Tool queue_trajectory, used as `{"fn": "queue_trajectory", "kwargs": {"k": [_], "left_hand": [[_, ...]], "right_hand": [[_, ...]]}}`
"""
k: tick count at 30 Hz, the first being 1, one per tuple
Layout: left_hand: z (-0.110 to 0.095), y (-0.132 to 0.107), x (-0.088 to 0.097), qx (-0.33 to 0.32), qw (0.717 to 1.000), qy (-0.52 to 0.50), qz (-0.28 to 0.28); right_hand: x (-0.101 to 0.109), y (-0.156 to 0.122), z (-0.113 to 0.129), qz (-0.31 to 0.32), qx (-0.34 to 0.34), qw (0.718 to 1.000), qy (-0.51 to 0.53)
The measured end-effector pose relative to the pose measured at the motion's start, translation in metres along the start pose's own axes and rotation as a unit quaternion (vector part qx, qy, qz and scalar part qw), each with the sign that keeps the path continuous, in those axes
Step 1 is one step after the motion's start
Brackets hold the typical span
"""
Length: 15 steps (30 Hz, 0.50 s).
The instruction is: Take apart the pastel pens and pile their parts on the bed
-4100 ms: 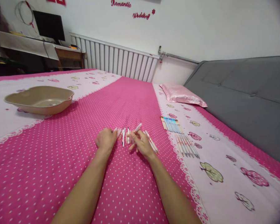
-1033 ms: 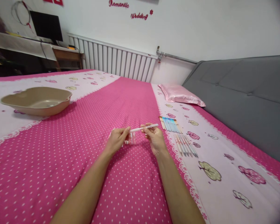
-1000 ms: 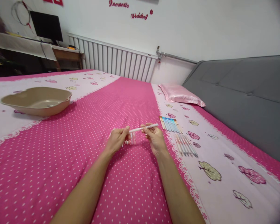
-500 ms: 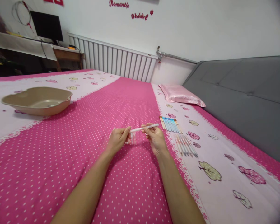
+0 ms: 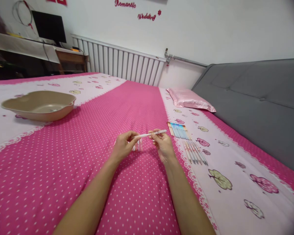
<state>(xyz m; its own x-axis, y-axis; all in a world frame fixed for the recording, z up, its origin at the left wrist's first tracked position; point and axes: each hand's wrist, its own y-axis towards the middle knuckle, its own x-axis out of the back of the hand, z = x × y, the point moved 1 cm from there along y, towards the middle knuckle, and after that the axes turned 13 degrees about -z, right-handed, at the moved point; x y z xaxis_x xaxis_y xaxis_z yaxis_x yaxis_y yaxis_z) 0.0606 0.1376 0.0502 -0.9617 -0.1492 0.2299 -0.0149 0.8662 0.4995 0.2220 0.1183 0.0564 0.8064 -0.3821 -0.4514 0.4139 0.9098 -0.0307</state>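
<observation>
A slim white pen (image 5: 145,135) is held level between my two hands, above the pink dotted bedspread (image 5: 137,182). My left hand (image 5: 124,143) pinches its left end between thumb and fingers. Toward the other end, my right hand (image 5: 163,143) is closed on the pen, whose tip sticks out past the fingers. Beneath it lie a few pale pens (image 5: 138,145), partly hidden by my left hand. Right of my right hand is a row of blue and orange pens (image 5: 179,130), with a row of grey and whitish pens (image 5: 195,153) nearer to me.
A beige plastic basin (image 5: 39,112) stands on the bed at the left. A pink satin pillow (image 5: 189,99) lies by the grey headboard (image 5: 254,104). Beyond the bed are a white radiator (image 5: 120,60) and a desk (image 5: 71,58) with a black monitor (image 5: 49,27).
My left hand has shifted its fingers slightly along the pen's left end. The right hand and the pen rows stay where they were.
</observation>
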Motion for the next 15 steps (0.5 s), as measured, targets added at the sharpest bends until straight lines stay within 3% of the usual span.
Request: {"fn": "queue_trajectory", "kwargs": {"k": [2, 7, 10, 15], "left_hand": [[0.001, 0.001, 0.001, 0.013, 1.0, 0.017, -0.001], [0.008, 0.004, 0.007, 0.06, 0.996, 0.008, -0.065], [0.008, 0.005, 0.008, 0.066, 0.996, -0.01, -0.066], [0.008, 0.003, 0.006, 0.057, 0.997, 0.0, -0.046]], "right_hand": [[0.0, 0.0, 0.001, 0.001, 0.001, 1.0, 0.001], [0.008, 0.007, 0.008, -0.015, 0.02, 0.999, 0.03], [0.014, 0.01, 0.014, -0.028, 0.014, 0.998, 0.047], [0.009, 0.003, 0.016, 0.061, -0.073, 0.994, 0.053]]}}
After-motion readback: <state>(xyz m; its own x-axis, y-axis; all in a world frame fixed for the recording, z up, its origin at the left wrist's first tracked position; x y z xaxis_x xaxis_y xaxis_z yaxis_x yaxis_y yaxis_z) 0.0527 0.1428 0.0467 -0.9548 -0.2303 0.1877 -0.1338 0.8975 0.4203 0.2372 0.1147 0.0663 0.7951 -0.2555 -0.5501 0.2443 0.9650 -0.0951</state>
